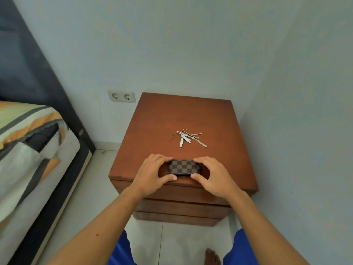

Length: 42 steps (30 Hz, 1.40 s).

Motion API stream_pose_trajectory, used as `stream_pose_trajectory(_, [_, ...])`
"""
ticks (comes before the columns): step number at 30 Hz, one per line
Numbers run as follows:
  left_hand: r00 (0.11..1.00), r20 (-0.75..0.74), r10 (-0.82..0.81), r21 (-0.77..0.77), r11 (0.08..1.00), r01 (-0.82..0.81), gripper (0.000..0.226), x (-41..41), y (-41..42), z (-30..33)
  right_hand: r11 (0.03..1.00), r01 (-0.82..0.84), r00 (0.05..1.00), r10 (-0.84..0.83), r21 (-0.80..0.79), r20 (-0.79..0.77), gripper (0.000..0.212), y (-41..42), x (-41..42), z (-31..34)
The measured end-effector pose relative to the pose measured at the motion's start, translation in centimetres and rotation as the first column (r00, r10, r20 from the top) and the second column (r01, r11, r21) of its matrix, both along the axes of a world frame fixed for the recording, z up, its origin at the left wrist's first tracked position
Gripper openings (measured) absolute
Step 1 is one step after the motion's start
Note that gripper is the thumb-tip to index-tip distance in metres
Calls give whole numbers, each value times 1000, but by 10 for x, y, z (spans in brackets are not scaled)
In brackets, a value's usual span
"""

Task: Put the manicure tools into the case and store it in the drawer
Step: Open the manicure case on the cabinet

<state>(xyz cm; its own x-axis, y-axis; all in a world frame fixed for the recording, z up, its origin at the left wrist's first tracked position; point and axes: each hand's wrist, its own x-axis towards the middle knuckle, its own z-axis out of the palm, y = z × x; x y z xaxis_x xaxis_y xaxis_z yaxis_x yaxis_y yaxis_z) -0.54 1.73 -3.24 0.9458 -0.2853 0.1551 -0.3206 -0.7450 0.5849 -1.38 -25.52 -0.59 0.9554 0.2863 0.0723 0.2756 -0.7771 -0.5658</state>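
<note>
Both hands (150,174) (214,175) gripping closed checkered case (184,167), ends hidden, tools (188,137) perhaps tangled

Nightstand (152,119) with tools (188,137), case (183,167)

A bedroom in a home: a bed (28,150) with a striped orange, green and grey cover and a dark headboard (38,73) stands at the left against pale blue walls. Beside it sits a brown wooden nightstand (181,115) with stacked drawer fronts (181,207) on a white tiled floor (95,188). A double wall socket (121,96) with 2 outlets is mounted low between them.
</note>
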Motion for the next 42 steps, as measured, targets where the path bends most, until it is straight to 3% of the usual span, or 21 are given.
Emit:
stream_pose_trajectory(7, [995,-79,65,-180,980,-78,79,4,1,-10,971,163,986,-164,176,-10,23,7,36,11])
stream_pose_trajectory(9, [994,-86,67,-195,977,-83,83,5,2,-12,962,220,975,-220,159,-15,20,12,50,8])
stream_pose_trajectory(17, [993,-106,48,-136,989,-62,81,10,1,-9,930,299,954,-296,212,-48,33,19,69,-14])
stream_pose_trajectory(23, [994,-97,49,-134,989,-62,85,0,-1,-2,936,267,964,-263,230,-47,27,15,66,-14])
stream_pose_trajectory(30, [989,109,103,-149,985,-86,82,-40,-21,-24,956,172,984,-157,239,-79,30,26,59,-10])
stream_pose_trajectory(35, [959,282,-6,-5,1000,7,56,-34,-20,-21,963,135,989,-118,235,-87,29,33,65,-6])
stream_pose_trajectory(42, [945,324,-43,29,999,36,43,-12,-6,-19,970,68,993,-44,231,-109,22,30,83,-10])
